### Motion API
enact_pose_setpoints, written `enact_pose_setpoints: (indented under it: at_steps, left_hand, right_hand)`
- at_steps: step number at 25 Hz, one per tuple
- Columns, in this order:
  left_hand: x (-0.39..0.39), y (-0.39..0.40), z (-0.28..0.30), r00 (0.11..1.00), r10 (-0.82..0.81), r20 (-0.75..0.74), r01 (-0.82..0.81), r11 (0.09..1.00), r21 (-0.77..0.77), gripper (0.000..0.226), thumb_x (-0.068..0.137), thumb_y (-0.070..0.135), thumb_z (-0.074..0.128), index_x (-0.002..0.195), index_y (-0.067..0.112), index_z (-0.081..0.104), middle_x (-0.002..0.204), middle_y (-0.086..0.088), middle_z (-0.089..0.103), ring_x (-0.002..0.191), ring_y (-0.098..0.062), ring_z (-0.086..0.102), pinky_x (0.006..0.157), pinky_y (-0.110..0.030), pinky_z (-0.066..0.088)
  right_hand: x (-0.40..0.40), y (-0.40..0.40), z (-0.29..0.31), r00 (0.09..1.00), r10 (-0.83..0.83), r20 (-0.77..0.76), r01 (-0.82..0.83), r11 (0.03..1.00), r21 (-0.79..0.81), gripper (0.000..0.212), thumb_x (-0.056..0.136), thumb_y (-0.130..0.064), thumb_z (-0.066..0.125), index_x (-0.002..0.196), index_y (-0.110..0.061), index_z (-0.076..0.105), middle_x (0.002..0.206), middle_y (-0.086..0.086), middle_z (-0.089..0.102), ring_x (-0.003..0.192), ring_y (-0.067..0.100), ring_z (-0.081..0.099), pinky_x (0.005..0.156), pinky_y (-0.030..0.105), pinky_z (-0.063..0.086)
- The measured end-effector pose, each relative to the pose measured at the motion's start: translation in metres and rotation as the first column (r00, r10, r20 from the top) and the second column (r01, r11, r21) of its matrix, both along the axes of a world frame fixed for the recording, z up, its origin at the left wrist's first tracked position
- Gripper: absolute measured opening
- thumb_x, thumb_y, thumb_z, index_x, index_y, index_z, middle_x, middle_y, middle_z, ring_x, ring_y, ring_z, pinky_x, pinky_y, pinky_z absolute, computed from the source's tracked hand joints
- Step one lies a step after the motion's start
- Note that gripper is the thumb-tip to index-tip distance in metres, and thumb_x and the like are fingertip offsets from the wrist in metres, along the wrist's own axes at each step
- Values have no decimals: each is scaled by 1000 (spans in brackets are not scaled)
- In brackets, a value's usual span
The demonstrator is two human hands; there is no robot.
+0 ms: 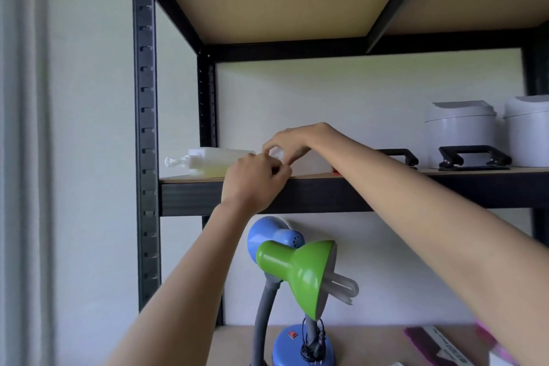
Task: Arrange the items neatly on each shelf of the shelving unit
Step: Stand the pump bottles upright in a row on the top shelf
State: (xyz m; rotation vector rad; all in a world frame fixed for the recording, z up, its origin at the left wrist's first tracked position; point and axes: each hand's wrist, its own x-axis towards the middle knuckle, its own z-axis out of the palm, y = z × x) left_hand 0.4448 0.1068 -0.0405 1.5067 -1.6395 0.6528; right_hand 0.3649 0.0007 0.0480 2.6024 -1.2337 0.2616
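Here, at the centre of the frame, my left hand [255, 175] and right hand [292, 142] meet at the front edge of the shelf [326, 196], both with fingers curled around a small clear object [277, 154], too blurred to identify. Just left of my hands, a pump bottle [208, 162] lies on its side on the same shelf. Lower centre, a green lamp [300, 270] stands before a blue lamp [267, 235].

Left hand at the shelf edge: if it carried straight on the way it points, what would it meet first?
Probably the small clear object that the right hand pinches just beyond the left hand; past that, the back wall. Depth is unclear.
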Motion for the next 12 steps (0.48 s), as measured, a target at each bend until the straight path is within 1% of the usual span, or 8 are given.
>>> enact_pose_setpoints:
  at_steps: [1,3,4,5,7,8,10,12]
  left_hand:
    - [1,0,0,1000,-8,2,8,1000,-1,39,93,38,44,67,15,63,64,-6,49,67,-26,43,58,-31,30]
    - [1,0,0,1000,-16,13,16,1000,-1,43,94,38,43,57,18,51,59,-4,42,65,-26,41,57,-31,29]
    - [1,0,1,1000,-15,14,15,1000,2,43,94,37,44,55,19,48,56,-2,40,65,-26,41,56,-31,28]
    - [1,-1,2,1000,-15,8,15,1000,9,43,92,36,46,53,18,46,54,-2,38,64,-26,41,55,-31,27]
    - [2,-3,8,999,-29,-23,30,998,48,42,86,33,51,49,16,45,50,-2,38,64,-27,40,54,-32,27]
    - [3,-5,11,999,-38,-37,41,996,77,40,83,33,53,48,15,47,49,-3,39,64,-27,41,54,-32,29]
    - [6,-8,19,997,-52,-57,59,988,142,34,80,33,55,51,16,57,50,-3,47,67,-26,47,57,-31,36]
    - [7,-11,29,994,-61,-88,77,979,189,25,79,34,57,62,22,71,64,0,65,76,-22,57,67,-29,45]
  right_hand:
    - [1,2,1,1000,4,-10,-4,1000,-17,55,79,-28,73,130,-24,54,135,7,53,125,30,48,99,42,40]
    - [3,3,4,1000,23,19,-23,1000,-3,54,79,-28,73,129,-22,55,134,8,53,125,31,48,98,42,40]
    - [2,2,6,999,42,25,-42,999,-2,54,79,-28,73,129,-20,55,135,8,53,125,31,48,98,42,40]
    - [-2,3,11,999,51,18,-51,999,3,52,80,-29,72,129,-21,55,135,8,52,125,31,48,98,41,40]
    - [-15,5,22,997,64,31,-64,998,-7,43,86,-35,66,126,-26,54,137,8,49,123,31,48,94,45,44]
    - [-24,6,27,995,77,67,-76,997,-7,39,89,-38,62,126,-27,52,139,7,46,122,31,48,91,47,47]
    - [-39,6,38,974,71,216,-81,996,38,42,93,-38,57,133,-26,47,143,7,41,123,29,45,89,48,49]
    - [-46,0,47,926,46,374,-79,994,75,45,95,-36,54,137,-24,43,145,7,39,127,28,42,88,48,50]
